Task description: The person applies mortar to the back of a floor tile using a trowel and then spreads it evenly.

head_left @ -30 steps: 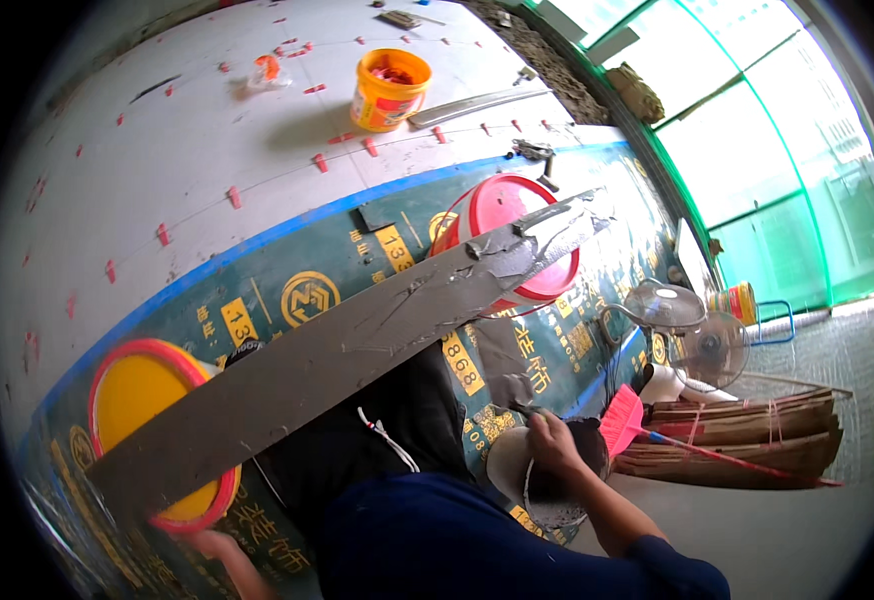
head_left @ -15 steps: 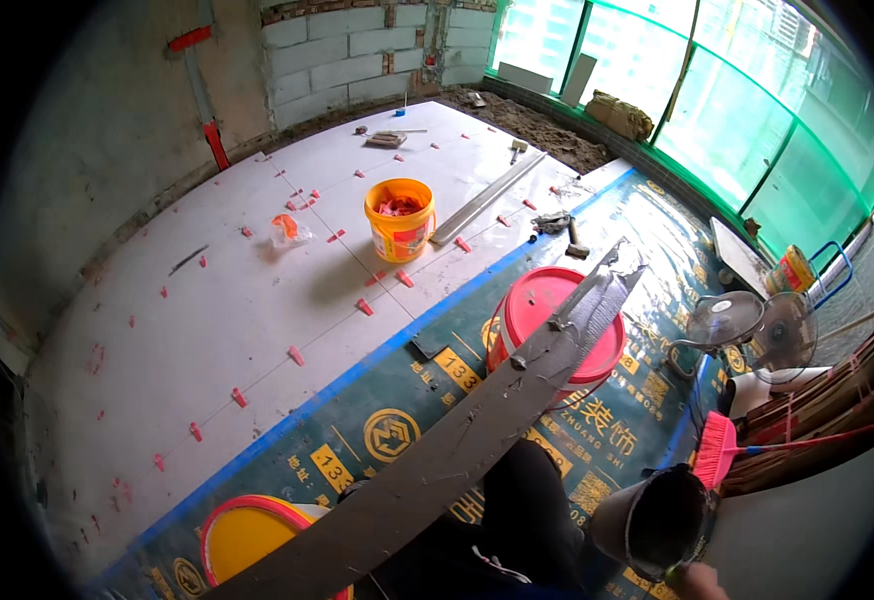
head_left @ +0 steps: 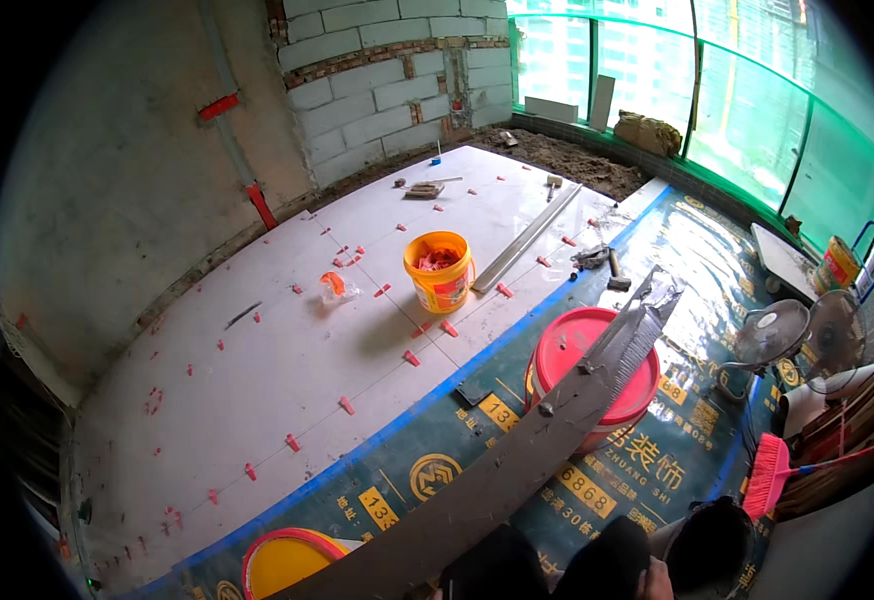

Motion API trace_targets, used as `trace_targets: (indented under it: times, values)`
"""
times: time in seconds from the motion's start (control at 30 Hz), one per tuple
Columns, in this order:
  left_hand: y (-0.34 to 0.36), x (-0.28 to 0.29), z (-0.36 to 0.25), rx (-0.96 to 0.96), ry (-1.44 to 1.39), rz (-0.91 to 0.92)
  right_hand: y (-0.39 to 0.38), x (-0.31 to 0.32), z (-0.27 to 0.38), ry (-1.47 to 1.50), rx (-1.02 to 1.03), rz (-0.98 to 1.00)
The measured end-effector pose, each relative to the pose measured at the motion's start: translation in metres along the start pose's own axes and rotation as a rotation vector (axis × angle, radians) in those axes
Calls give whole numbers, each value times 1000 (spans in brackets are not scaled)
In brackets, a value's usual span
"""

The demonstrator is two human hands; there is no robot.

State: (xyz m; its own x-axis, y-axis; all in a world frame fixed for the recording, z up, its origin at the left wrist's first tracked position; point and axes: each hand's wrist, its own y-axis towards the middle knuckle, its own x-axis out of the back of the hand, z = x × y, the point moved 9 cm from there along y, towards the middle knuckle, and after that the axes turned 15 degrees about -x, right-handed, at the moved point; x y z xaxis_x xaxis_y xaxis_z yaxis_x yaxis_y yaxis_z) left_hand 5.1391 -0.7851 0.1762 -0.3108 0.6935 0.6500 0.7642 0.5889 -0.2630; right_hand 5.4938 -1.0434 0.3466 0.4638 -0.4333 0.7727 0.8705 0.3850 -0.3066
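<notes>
My right hand [head_left: 655,580] shows only in part at the lower edge, between my dark-clothed knee and a black-mouthed bucket [head_left: 714,545]. Its fingers are mostly hidden, so its grip cannot be made out. My left hand is out of view. In front of me a long grey strip [head_left: 467,490] lies slanted across a red-lidded bucket [head_left: 572,345] and a yellow-and-red bucket [head_left: 292,565]. Grey paste [head_left: 637,335] with comb ridges covers the strip's far end, with a few lumps further down.
Pale floor tiles [head_left: 287,380] with red levelling wedges spread to the left. On them stand a yellow bucket [head_left: 437,285] of red pieces and a metal straightedge [head_left: 527,240]. A fan [head_left: 772,330] and a pink broom [head_left: 769,475] are at right, on green printed sheeting [head_left: 607,490].
The view has shifted, so the scene sits further right and lower. My right hand has moved from the bucket's near rim to beside my knee. The grey strip still lies across the buckets.
</notes>
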Motion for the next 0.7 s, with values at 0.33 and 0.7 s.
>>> trace_targets:
  times: [0.33, 0.7]
  values:
    - [51, 4, -150, 0, 96, 541, -1, 17, 39, 115, -67, -197]
    - [-84, 25, -187, 267, 150, 1026, 1, 32, 90, 67, -371, 346]
